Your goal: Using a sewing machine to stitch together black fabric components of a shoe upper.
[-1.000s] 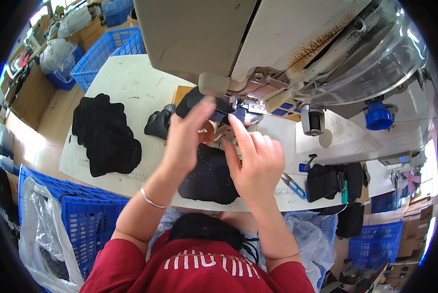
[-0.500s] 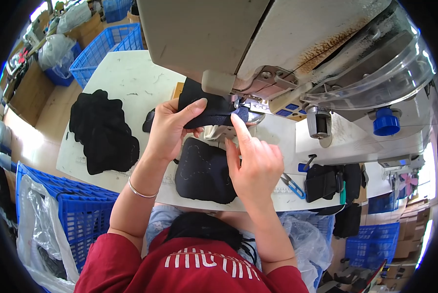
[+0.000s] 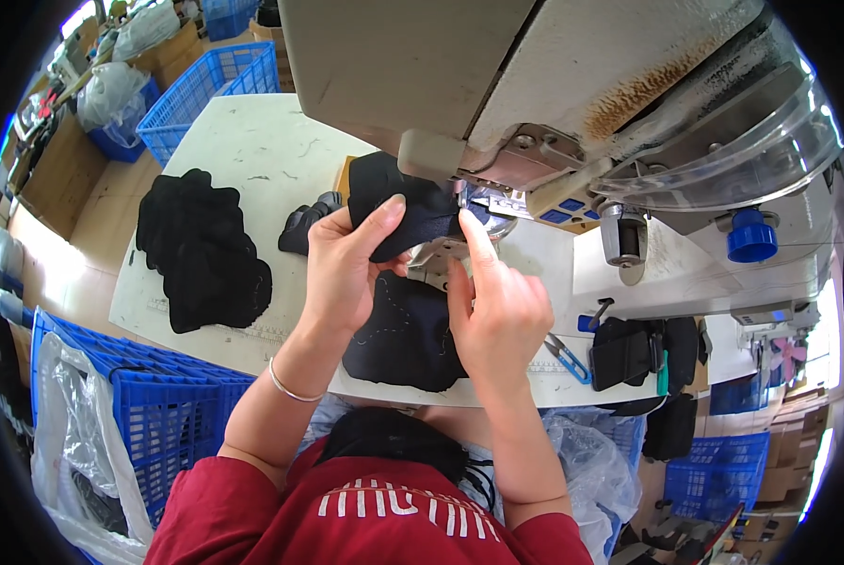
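Under the machine head (image 3: 535, 85), left hand (image 3: 346, 268) pinches black fabric's (image 3: 408, 212) edge.

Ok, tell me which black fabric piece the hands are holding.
The black fabric piece under the sewing machine head, pinched by left hand and right hand; other piles lie untouched.

A white tabletop (image 3: 243, 151) is stretching out under and past the hands. Blue plastic baskets are sitting all around: one (image 3: 196, 80) far ahead of the hands on the left, one (image 3: 130, 395) near on the left, and one (image 3: 732, 471) low on the right. A brown floor (image 3: 73, 226) is showing far left of the hands. Clear plastic bags (image 3: 73, 452) are hanging by the near basket. Bright light is shining on the tabletop.
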A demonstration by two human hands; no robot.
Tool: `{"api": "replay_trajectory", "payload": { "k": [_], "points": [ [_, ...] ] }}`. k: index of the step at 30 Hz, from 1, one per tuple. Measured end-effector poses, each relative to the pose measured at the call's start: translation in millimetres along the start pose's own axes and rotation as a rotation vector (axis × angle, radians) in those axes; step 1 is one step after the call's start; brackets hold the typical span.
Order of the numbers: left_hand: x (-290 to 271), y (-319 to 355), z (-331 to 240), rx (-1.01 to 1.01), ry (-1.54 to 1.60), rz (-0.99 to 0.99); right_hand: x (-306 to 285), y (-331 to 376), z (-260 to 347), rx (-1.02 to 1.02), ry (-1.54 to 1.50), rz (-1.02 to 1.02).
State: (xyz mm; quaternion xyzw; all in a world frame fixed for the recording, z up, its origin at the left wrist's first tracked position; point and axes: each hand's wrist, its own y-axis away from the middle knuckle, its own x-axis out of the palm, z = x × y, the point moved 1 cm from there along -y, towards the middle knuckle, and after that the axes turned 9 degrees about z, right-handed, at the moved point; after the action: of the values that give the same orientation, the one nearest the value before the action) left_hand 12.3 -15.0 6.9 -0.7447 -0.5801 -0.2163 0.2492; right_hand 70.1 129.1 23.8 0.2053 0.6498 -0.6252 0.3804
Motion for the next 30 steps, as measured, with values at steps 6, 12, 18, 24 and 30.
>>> {"api": "replay_trajectory", "payload": {
  "k": [6,12,18,24,30],
  "points": [
    [11,15,3,0.014,0.002,-0.024,-1,2,-3,0.001,-0.011,-0.048],
    [11,14,2,-0.011,0.008,0.000,-3,0,-1,-0.023,-0.009,-0.040],
    [17,21,0,-0.026,-0.005,0.036,-3,0,-10,-0.014,0.004,-0.034],
    [32,33,2,-0.098,-0.019,0.061,-10,1,-20,0.044,-0.137,-0.022],
    [37,44,14,-0.199,0.136,0.020,-22,24,-19,0.410,-0.699,-0.040]
  ]
}}
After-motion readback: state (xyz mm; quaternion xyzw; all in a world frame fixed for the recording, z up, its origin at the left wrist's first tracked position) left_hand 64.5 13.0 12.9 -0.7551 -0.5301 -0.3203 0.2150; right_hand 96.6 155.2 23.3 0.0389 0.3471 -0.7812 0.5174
